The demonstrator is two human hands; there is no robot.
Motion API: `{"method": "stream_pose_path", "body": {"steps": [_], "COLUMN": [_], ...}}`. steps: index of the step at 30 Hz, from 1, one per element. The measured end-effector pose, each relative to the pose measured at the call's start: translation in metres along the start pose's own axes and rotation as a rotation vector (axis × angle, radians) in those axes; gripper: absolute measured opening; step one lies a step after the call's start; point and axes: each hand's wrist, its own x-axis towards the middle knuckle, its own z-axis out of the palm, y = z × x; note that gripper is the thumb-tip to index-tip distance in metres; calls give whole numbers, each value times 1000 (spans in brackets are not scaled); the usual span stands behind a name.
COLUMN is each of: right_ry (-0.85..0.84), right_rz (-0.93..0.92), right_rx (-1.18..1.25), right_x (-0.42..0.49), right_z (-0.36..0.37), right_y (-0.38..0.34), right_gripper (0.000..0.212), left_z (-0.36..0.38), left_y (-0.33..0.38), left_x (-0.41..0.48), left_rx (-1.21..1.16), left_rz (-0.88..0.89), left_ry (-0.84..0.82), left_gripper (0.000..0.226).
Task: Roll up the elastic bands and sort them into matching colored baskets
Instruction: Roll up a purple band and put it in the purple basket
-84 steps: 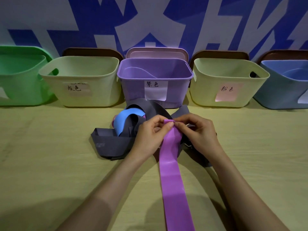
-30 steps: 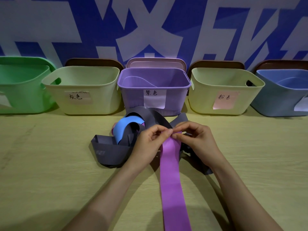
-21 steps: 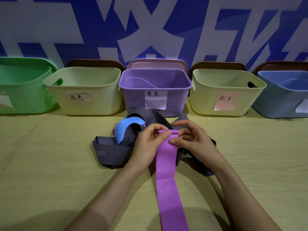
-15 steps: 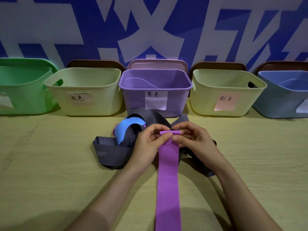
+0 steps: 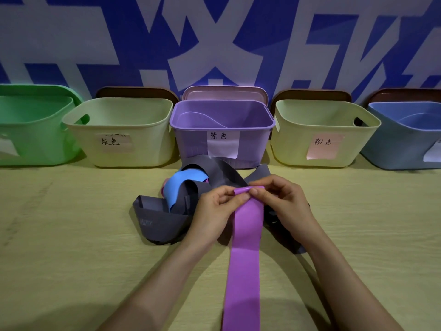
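purple band before purple basket

A pale wooden table meets a blue-and-white wall, brown panels standing against it.

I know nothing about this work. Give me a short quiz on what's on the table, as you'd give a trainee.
1. True or false: the purple band is fully rolled up.
2. Which one stands right behind the pile of bands? A green basket, B purple basket, C blue basket.
3. How many hands pinch the purple band's far end?

Key: 1 false, only its far end is curled. 2 B. 3 two, the left hand and the right hand.
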Motion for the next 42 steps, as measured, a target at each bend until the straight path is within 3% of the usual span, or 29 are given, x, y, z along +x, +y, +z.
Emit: {"method": "stream_pose_path", "body": {"steps": [11,18,23,27,31,36,42], "right_ry": [-33,-66,-85,-131,-165,-137,-145], "right_rz": [-9,-36,-67,77,122,172,177], "right_rx": [4,-34,-111,-53,-17,-35,-92], "right_x": [-3,-1,-1,-1,-1,1,2], "right_z": [-2,-5,-3,-2,-4,-12,-14], "right_y": [-6,-5,-1,0,-5,-7,-5], "right_gripper": [15,17,22,42,34,41,43], "left_z": [-4,-12,-7,-6,-7,-9,-8], "left_y": [6,13,10,11,11,11,8], "left_x": [-2,2,1,2,5,6,4], "left_rx": [-58,17,-24,-114,-113,-82,-40], "left_rz": [-128,-177,-121,-81,-37,-34,-53], "left_ry": [-140,-203,-125,-62,-18,-39,-33], "left_gripper": [22,12,12,18,18,5,12]}}
